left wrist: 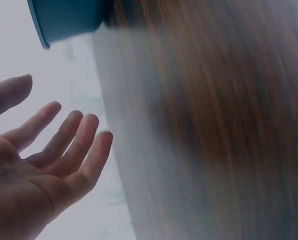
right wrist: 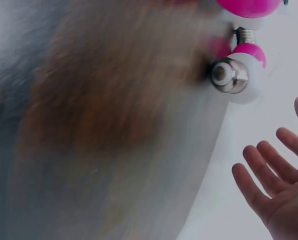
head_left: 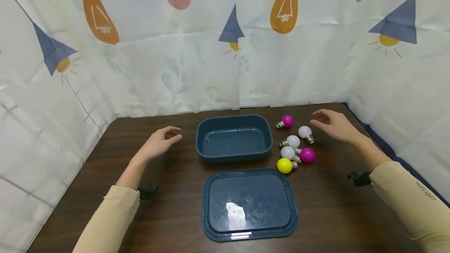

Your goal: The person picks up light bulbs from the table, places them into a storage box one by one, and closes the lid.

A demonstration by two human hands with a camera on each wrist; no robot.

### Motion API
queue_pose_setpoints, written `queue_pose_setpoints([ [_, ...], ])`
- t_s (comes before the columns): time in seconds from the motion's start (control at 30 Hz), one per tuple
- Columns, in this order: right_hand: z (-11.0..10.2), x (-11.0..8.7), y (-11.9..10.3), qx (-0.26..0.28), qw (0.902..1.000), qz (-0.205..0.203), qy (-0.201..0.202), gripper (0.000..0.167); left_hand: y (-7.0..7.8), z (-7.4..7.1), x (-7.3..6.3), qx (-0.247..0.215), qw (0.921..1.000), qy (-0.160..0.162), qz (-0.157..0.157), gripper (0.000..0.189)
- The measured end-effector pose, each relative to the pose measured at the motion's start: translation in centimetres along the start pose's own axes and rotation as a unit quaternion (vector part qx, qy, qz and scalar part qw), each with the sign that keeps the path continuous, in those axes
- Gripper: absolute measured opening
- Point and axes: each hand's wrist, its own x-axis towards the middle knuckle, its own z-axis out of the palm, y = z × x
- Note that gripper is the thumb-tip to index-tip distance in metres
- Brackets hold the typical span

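My left hand (head_left: 159, 142) is held to the left of a dark blue open box (head_left: 233, 155), its fingers relaxed and nothing in them. On the other side, my right hand (head_left: 334, 124) hovers right of a group of light bulbs, also holding nothing. Nearest to it lies a white bulb (head_left: 304, 131). The group also has a magenta bulb (head_left: 287, 120) at the back, another magenta bulb (head_left: 307, 155), two more white bulbs (head_left: 293, 141) and a yellow bulb (head_left: 284, 165) at the front. Both wrist views show the palms (left wrist: 34, 195) with loosely bent fingers.
In front of the box a dark blue lid (head_left: 249, 202) lies flat on the brown wooden table (head_left: 168, 206). A white curtain (head_left: 204, 69) printed with lamps and bulbs hangs behind the table's back edge and along both sides.
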Motion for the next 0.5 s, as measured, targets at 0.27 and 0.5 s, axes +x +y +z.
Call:
queue_pose_setpoints([
  [0.27, 0.4, 0.8, -1.0, 0.034, 0.9994, -0.005, -0.008, 0.049, 1.0, 1.6, 0.5, -0.166, 0.9854, -0.026, -0.028, 0.053],
  [0.5, 1.0, 2.3, -1.8, 0.05, 0.9984, -0.016, -0.023, 0.046, 1.5, 2.4, 1.1, -0.274, 0.9605, -0.033, -0.038, 0.052],
])
